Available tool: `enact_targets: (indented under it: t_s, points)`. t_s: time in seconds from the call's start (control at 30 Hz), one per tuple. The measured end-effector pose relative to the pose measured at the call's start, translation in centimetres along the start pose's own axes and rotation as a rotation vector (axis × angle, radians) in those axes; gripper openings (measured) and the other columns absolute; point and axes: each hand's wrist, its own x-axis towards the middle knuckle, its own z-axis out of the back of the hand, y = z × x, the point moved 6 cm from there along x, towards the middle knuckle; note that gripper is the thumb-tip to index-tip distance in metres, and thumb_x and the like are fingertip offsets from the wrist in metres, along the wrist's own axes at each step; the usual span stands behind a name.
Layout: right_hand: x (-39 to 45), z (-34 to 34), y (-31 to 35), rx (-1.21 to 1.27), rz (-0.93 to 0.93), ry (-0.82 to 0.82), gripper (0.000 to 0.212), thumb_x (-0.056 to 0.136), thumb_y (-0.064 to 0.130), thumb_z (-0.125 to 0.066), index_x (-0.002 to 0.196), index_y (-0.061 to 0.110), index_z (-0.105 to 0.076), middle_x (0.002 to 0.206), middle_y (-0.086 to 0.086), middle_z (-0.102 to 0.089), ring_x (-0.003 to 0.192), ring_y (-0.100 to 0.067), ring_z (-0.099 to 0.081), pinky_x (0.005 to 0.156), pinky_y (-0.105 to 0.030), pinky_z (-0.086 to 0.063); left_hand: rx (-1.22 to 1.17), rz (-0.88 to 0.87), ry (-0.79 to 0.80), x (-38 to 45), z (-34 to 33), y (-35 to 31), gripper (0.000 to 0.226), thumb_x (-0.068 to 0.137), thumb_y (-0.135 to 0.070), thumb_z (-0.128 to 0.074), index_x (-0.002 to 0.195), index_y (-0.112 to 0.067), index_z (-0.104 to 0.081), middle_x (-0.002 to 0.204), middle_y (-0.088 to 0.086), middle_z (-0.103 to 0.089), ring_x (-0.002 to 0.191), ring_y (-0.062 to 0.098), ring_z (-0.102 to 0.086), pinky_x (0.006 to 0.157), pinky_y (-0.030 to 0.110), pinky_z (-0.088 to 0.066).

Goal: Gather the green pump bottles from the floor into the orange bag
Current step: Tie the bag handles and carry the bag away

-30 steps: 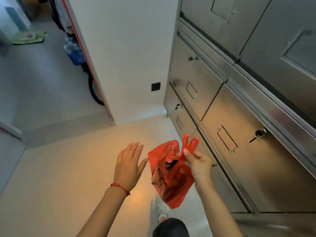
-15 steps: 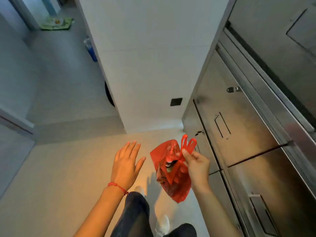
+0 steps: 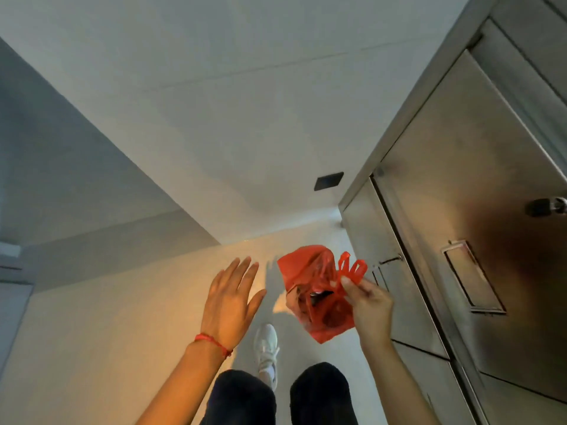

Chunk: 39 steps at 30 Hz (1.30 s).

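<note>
My right hand [image 3: 369, 305] pinches the handles of the orange bag [image 3: 316, 292], which hangs in the air above the floor. Inside the bag's mouth I see a dark pump top [image 3: 317, 294]; the rest of its contents is hidden by the plastic. My left hand [image 3: 230, 299] is held out flat to the left of the bag, fingers apart and holding nothing, with a red string around the wrist. No green pump bottle shows on the floor.
Steel cabinet doors and drawers [image 3: 460, 240] run along the right. A white wall [image 3: 245, 133] with a small black plate [image 3: 329, 180] stands ahead. My legs and a white shoe [image 3: 267, 351] are below, on the pale floor [image 3: 107, 317].
I have stepped forward toward the white wall and the view has tilted down over my legs. Both hands keep their pose; the bag has swung slightly.
</note>
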Motion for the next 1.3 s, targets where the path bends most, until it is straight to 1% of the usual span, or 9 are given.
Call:
enact_targets:
  t_s: [0.27,0.47,0.53,0.63,0.73,0.8,0.97,1.1,1.3]
  points:
    - [10.5,-3.8,-6.9,0.019,-0.015,-0.006,0.015,0.079,0.008,-0.068,0.066,0.016,-0.071,0.077,-0.031,-0.068,0.06,-0.005,-0.056,0.059,-0.008,-0.045,0.014,-0.024,0.042,10.1,-7.4,2.7,0.071,0.092,-0.052,-0.012,0.121,-0.003,-0.054,0.127,0.02,-0.056,0.118,0.041,-0.05,0.094,0.056,-0.042]
    - [18.0,-6.1,-13.6,0.005,-0.019,0.016,0.009,0.079,0.006,-0.067,0.07,0.006,-0.071,0.067,-0.023,-0.064,0.057,0.003,-0.055,0.059,-0.004,-0.043,0.003,-0.012,0.017,15.2,-15.1,5.5,0.068,0.093,-0.051,-0.014,0.123,-0.004,-0.052,0.129,0.021,-0.054,0.12,0.042,-0.047,0.094,0.058,-0.041]
    - [20.3,-6.6,-16.0,0.016,-0.029,0.017,0.008,0.078,0.008,-0.067,0.073,0.007,-0.072,0.061,-0.019,-0.064,0.06,0.002,-0.058,0.061,-0.006,-0.045,-0.002,-0.02,-0.007,16.6,-17.6,6.1,0.064,0.094,-0.048,-0.018,0.122,-0.002,-0.052,0.128,0.022,-0.055,0.119,0.042,-0.048,0.094,0.057,-0.042]
    - [23.3,-7.4,-19.4,0.049,-0.043,0.003,0.012,0.078,0.006,-0.067,0.076,0.017,-0.072,0.059,0.011,-0.069,0.067,-0.001,-0.063,0.064,-0.008,-0.048,0.011,-0.013,-0.015,18.5,-21.2,7.0,0.052,0.093,-0.04,-0.032,0.121,-0.001,-0.053,0.126,0.022,-0.056,0.118,0.041,-0.05,0.093,0.057,-0.042]
    - [25.9,-8.2,-22.1,0.062,-0.036,-0.008,0.012,0.079,0.005,-0.066,0.086,0.013,-0.072,0.058,0.015,-0.067,0.069,-0.002,-0.063,0.065,-0.01,-0.049,0.006,0.028,0.023,20.5,-24.9,8.1,0.046,0.085,-0.029,-0.058,0.123,-0.003,-0.052,0.129,0.021,-0.053,0.121,0.041,-0.047,0.095,0.057,-0.04]
    - [27.3,-8.9,-23.9,0.078,-0.06,-0.009,0.011,0.079,0.005,-0.065,0.086,0.01,-0.071,0.058,0.014,-0.068,0.071,-0.006,-0.064,0.067,-0.013,-0.051,0.009,0.023,0.051,21.5,-27.1,8.8,0.049,0.081,-0.024,-0.065,0.123,-0.003,-0.051,0.13,0.022,-0.053,0.121,0.042,-0.046,0.095,0.058,-0.039]
    - [30.6,-10.7,-27.0,0.083,-0.118,0.007,0.025,0.081,0.004,-0.064,0.067,0.024,-0.071,0.064,0.006,-0.071,0.086,-0.032,-0.065,0.087,-0.041,-0.051,0.004,0.036,0.035,23.6,-29.9,10.6,0.048,0.082,-0.024,-0.063,0.122,-0.001,-0.051,0.129,0.023,-0.053,0.121,0.043,-0.046,0.094,0.058,-0.04]
    - [33.1,-11.9,-28.1,0.039,-0.114,0.037,0.021,0.082,0.006,-0.064,0.071,0.022,-0.071,0.062,0.012,-0.072,0.08,-0.021,-0.068,0.088,-0.041,-0.052,0.0,0.023,0.022,24.9,-31.4,11.0,0.046,0.085,-0.028,-0.054,0.122,-0.001,-0.052,0.129,0.023,-0.053,0.121,0.042,-0.046,0.094,0.058,-0.041]
    - [35.3,-13.1,-29.4,-0.009,-0.102,0.051,0.013,0.083,0.006,-0.064,0.078,0.016,-0.071,0.067,0.01,-0.072,0.082,-0.024,-0.068,0.089,-0.042,-0.052,0.013,-0.011,0.009,26.2,-32.5,11.3,0.052,0.088,-0.037,-0.037,0.124,-0.002,-0.05,0.131,0.021,-0.052,0.123,0.039,-0.045,0.097,0.054,-0.04]
